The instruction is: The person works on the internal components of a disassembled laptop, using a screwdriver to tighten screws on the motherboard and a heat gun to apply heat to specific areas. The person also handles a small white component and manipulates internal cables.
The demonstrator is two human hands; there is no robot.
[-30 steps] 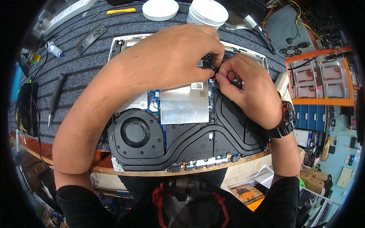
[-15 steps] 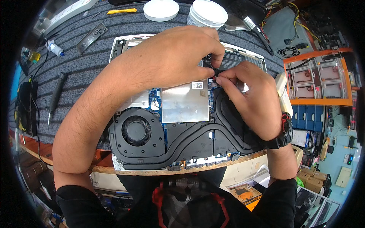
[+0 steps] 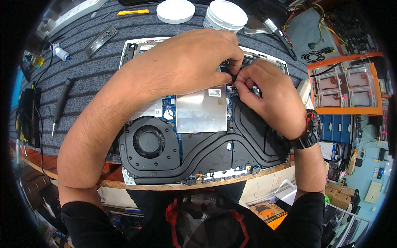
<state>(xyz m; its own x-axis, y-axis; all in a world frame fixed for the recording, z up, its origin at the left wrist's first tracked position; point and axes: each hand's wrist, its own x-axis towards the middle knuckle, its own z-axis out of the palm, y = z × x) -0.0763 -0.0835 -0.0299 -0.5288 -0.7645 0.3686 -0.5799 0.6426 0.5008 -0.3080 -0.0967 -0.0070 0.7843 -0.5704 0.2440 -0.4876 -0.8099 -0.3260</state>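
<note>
An opened laptop (image 3: 202, 151) lies with its insides facing up, showing a round black fan (image 3: 149, 141), dark heat pipes and blue circuit board. A silver metal cover (image 3: 200, 113) sits mid-board. My left hand (image 3: 209, 56) reaches across from the left, thumb and index finger closed on a thin dark cable just above the cover's right corner. Right beside it, my right hand (image 3: 271, 91) pinches at the same spot with thumb and forefinger. A bit of red shows under the fingertips; the cable's end is mostly hidden. Part of the black battery shows behind the hands.
A screwdriver (image 3: 62, 105) and metal bracket (image 3: 100, 41) lie left on the grey ribbed mat. Beyond the laptop are a white lid (image 3: 175, 11), white tub (image 3: 226, 16), yellow pry tool (image 3: 133, 12) and brush (image 3: 281, 37). An orange-edged case (image 3: 345, 84) stands right.
My right hand has shifted slightly, its wrist moving right and its fingertips closing in toward the left fingers. The left hand stays almost still.
</note>
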